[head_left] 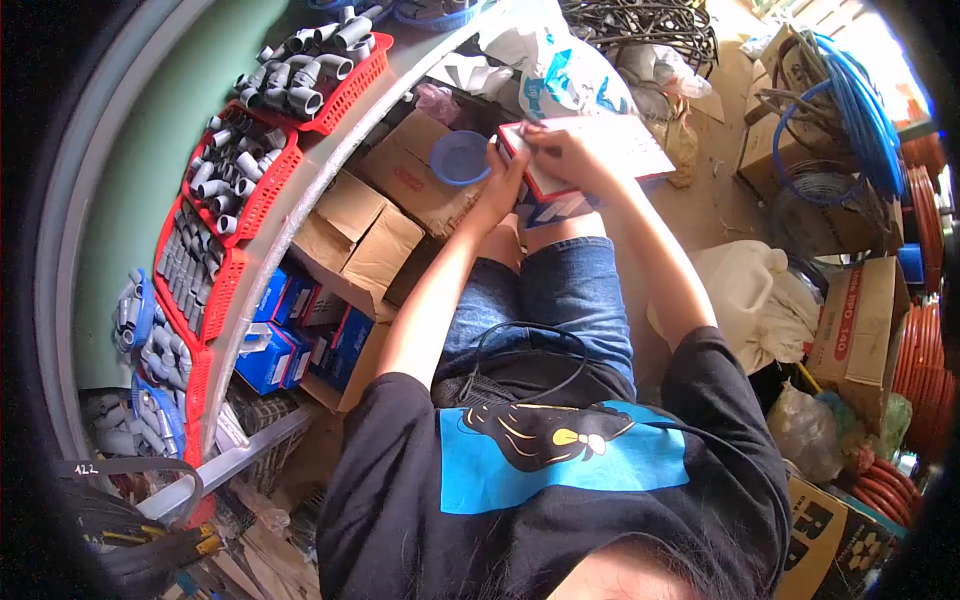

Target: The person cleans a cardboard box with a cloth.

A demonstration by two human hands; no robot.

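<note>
A flat white box with red edges (625,143) is held out in front of my knees, near the top middle of the head view. My left hand (508,172) grips its left end, fingers wrapped round the edge. On the box's upper left part lies my right hand (562,150), its fingers bent and pressed together; what they hold, if anything, is too small to make out. Just left of my left hand is a round blue bowl (460,158), resting on a brown cardboard box (405,165).
Red baskets (345,95) of grey pipe fittings line a shelf at left. Below it are open cartons (360,235) and blue boxes (268,358). At right are a jerrycan (735,280), a carton (852,325), a blue hose coil (860,110) and orange coils (918,360).
</note>
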